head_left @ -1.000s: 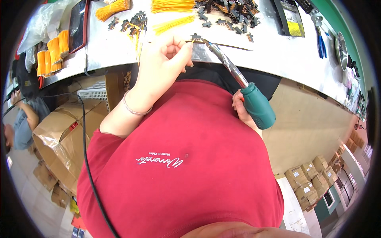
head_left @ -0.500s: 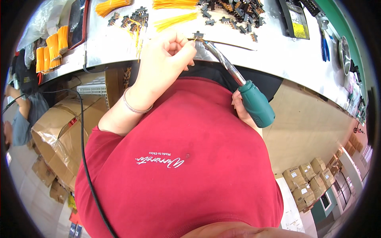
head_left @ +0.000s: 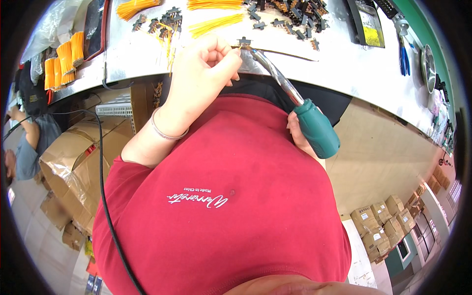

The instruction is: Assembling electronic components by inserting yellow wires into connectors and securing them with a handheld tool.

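Your right grip [head_left: 299, 132] stays wrapped round the soldering iron [head_left: 318, 129], tip still at the black switch [head_left: 244, 41] near the worktop's [head_left: 339, 76] near edge, work there continuing, while your left grip [head_left: 204, 73] pinches an apparent wire [head_left: 242, 51].

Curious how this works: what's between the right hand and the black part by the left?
In the head view, a green handle and metal shaft run from the right hand toward the black part.

Your red short-sleeved shirt [head_left: 265, 162], white script [head_left: 201, 198] across its chest (upside down from here), a thin pale bracelet [head_left: 168, 136] just behind your left hand [head_left: 209, 64]
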Available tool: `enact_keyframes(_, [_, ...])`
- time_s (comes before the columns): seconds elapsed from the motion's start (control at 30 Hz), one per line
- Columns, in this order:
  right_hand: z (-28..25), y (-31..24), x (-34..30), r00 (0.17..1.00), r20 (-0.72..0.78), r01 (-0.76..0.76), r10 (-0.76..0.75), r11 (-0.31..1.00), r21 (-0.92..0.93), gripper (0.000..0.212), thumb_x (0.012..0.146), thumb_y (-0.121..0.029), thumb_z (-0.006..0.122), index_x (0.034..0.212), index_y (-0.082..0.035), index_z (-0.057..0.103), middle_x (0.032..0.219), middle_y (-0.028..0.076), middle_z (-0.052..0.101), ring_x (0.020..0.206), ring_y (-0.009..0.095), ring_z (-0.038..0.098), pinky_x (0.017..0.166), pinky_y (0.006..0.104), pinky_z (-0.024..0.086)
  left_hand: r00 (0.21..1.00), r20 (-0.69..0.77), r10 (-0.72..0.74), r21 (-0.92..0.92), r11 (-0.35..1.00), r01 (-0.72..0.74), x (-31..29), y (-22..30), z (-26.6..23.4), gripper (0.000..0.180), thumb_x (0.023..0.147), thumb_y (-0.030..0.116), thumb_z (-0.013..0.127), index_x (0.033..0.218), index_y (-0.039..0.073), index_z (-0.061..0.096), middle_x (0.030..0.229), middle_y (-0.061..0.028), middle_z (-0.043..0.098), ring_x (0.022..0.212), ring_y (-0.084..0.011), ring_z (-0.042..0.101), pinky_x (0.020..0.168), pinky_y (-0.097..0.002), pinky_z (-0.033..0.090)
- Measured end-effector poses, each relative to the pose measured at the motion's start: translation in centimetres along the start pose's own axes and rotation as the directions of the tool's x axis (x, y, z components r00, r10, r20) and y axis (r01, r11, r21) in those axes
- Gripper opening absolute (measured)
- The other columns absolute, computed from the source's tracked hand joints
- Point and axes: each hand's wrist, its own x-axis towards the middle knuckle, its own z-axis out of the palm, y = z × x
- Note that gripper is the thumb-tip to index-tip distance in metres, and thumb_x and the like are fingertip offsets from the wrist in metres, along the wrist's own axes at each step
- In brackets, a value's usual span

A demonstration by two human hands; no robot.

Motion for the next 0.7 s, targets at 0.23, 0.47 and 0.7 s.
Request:
enact_keyframes(0.23, [0.2,1.4,-0.6,0.999,-0.044,0.022,-0.010,0.966,0.259,0.020,0.072,-0.006,0.075,0.092,-0.012,0.070,0.081,0.007,0.062,0.064,0.024,0.062,0.057,0.0342,0.051,1.000,-0.006,0.008,0.015,1.000,-0.008,0.0,0.0,0.0,0.018,0.094,0.016,0.060,0.080,0.005,0.056,0.063,-0.0005,0.060,0.053,-0.0032,0.051,0.050,-0.0179,0.041])
enact_keyframes(0.47, [0.3,1.5,-0.7,0.999,-0.029,-0.031,0.044,0.936,0.350,0.020,0.073,-0.006,0.075,0.091,-0.012,0.070,0.081,0.006,0.063,0.065,0.024,0.063,0.058,0.0338,0.051,1.000,-0.024,0.018,-0.023,1.000,-0.019,-0.1,-0.2,0.1,0.018,0.095,0.015,0.060,0.080,0.005,0.056,0.062,0.0000,0.059,0.052,-0.0032,0.051,0.049,-0.0181,0.041])
enact_keyframes(0.7, [0.0,0.9,-0.4,0.999,-0.043,-0.006,0.017,0.968,0.250,0.019,0.072,-0.008,0.076,0.089,-0.013,0.070,0.080,0.006,0.061,0.063,0.024,0.061,0.056,0.0353,0.050,0.998,-0.012,0.060,-0.081,0.995,-0.061,0.0,-0.6,0.3,0.015,0.091,0.012,0.063,0.080,0.004,0.059,0.063,0.0012,0.060,0.055,-0.0019,0.053,0.052,-0.0183,0.040])
